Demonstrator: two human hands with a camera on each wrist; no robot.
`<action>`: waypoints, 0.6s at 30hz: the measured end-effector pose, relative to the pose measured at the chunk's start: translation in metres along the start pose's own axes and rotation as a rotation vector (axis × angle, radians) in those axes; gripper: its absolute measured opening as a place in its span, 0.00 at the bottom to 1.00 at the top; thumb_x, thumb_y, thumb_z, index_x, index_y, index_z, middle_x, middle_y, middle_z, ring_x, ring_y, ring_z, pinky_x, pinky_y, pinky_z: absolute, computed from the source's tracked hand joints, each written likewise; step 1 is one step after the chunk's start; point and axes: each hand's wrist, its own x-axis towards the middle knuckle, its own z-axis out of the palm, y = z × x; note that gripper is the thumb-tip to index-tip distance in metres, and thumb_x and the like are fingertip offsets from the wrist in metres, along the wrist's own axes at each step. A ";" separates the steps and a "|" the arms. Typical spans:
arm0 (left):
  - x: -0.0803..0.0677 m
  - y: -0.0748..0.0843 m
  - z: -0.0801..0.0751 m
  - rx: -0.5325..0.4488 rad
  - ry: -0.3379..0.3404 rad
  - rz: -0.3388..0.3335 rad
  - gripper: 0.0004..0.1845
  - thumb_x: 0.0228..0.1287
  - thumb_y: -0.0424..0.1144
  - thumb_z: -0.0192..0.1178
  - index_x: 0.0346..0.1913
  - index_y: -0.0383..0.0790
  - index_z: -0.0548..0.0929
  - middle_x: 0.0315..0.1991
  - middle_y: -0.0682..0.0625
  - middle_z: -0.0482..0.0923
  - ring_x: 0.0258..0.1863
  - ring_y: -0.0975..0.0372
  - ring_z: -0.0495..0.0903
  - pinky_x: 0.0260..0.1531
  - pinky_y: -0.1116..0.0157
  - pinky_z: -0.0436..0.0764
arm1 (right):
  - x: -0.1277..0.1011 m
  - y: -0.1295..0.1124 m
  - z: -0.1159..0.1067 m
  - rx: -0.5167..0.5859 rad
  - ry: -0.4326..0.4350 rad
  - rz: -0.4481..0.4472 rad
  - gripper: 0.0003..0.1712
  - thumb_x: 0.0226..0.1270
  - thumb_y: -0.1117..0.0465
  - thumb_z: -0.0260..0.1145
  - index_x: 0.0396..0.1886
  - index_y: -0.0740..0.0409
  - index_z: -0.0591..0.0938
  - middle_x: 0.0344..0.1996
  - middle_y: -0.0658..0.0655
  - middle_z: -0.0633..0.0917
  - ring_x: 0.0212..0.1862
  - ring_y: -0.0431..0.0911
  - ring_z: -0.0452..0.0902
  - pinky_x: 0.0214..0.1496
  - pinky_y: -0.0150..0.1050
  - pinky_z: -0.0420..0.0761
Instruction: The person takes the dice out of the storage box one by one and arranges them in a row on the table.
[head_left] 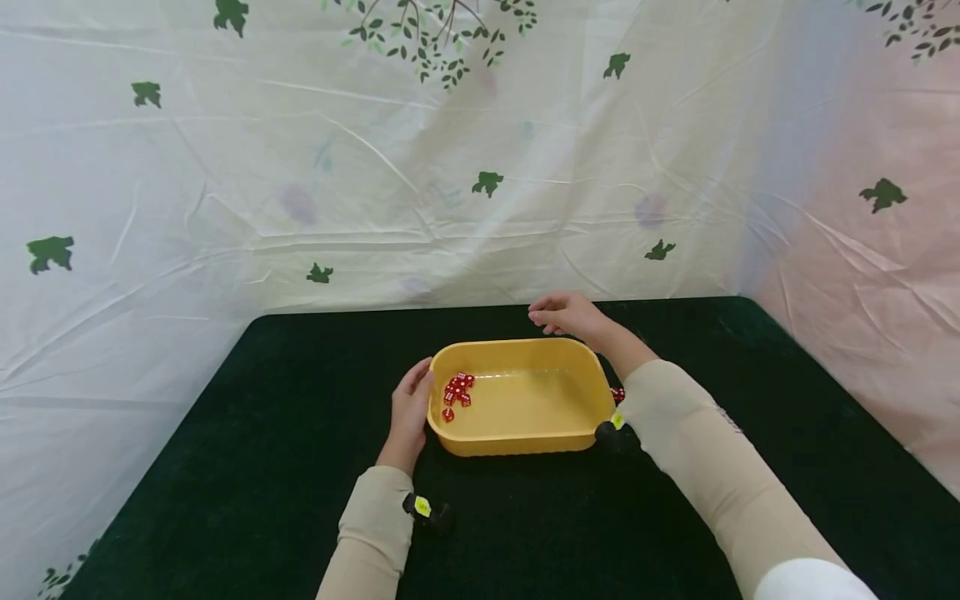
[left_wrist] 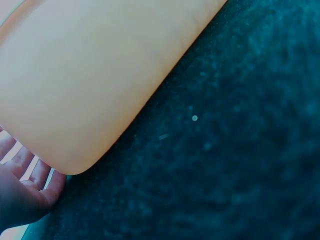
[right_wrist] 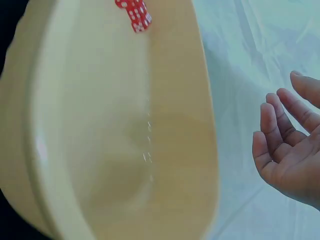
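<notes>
A yellow rectangular tub (head_left: 540, 404) with rounded corners sits on the dark cloth. Several red dice (head_left: 457, 390) with white dots lie in a cluster at its left end. My left hand (head_left: 408, 408) rests against the outside of the tub's left wall; in the left wrist view its fingers (left_wrist: 40, 175) touch the wall near a lower corner. Over the tub's far right rim hovers my right hand (head_left: 572, 318), fingers loosely bent and nothing in them. The right wrist view shows that hand's palm (right_wrist: 300, 160) bare, apart from the tub.
More red dice (head_left: 617, 394) show just right of the tub, partly hidden by my right sleeve (head_left: 675, 417). A dark green cloth (head_left: 315, 433) covers the table. Behind hangs a pale curtain (head_left: 420, 192) with a leaf print.
</notes>
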 end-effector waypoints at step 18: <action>0.005 -0.002 0.000 -0.010 0.014 0.004 0.18 0.64 0.42 0.46 0.56 0.45 0.68 0.55 0.49 0.65 0.52 0.59 0.66 0.51 0.62 0.66 | 0.019 0.009 0.059 0.105 -0.050 -0.009 0.15 0.56 0.61 0.62 0.42 0.64 0.77 0.35 0.59 0.78 0.41 0.59 0.72 0.46 0.51 0.69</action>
